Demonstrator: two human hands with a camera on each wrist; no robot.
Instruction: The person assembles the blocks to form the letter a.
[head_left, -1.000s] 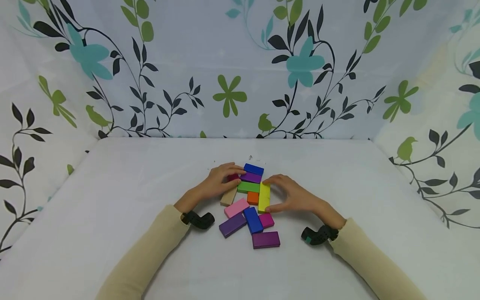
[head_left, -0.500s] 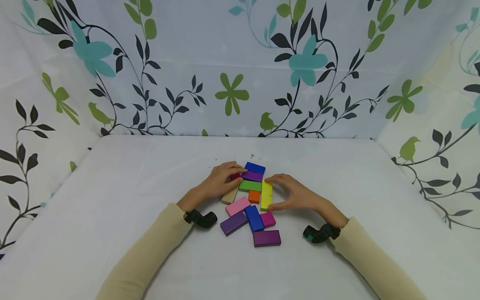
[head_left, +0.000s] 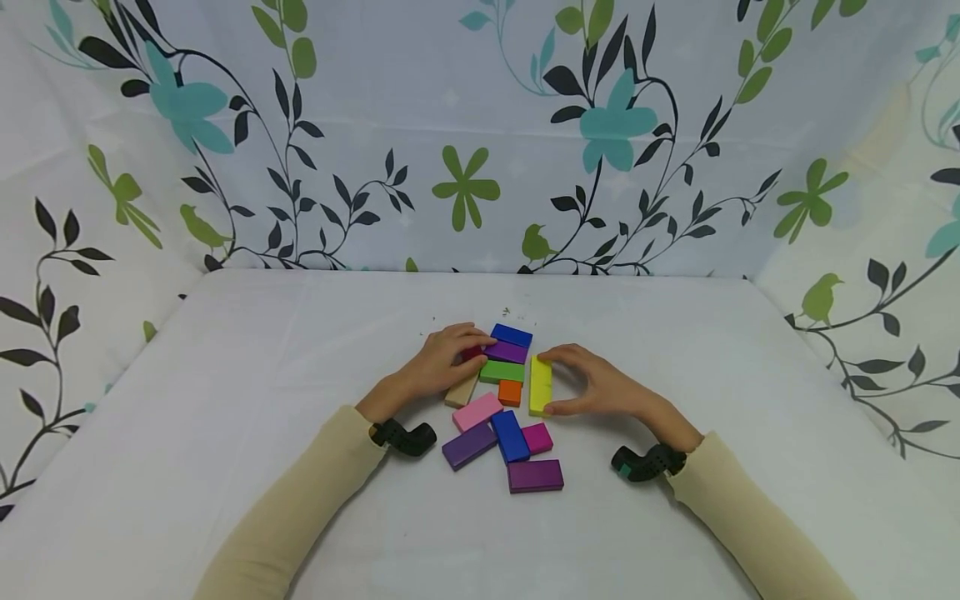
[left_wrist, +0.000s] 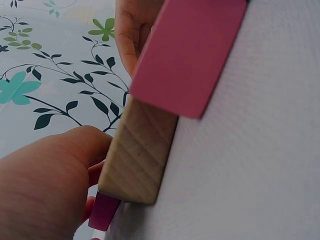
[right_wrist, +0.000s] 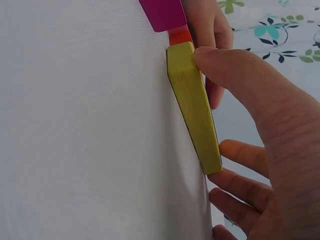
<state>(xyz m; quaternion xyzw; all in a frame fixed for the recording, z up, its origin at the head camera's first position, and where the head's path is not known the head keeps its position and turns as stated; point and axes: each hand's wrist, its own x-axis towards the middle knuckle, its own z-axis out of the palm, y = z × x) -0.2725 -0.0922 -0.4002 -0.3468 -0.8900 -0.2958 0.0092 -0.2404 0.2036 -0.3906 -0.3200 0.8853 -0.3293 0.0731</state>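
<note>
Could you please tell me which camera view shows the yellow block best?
The right wrist view: it shows the yellow block large and close, with the right hand at its ends. The head view shows it smaller, from above; the left wrist view does not show it.

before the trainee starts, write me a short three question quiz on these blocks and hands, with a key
1. What colour is the block in the right hand's grip?
2. True or false: the pink block rests on top of the green block.
3. Which colour of block lies lowest in the head view?
a) orange
b) green
c) purple

Key:
1. Yellow: it pinches the yellow block.
2. False: the pink block lies apart from the green block.
3. c, a purple block.
</note>
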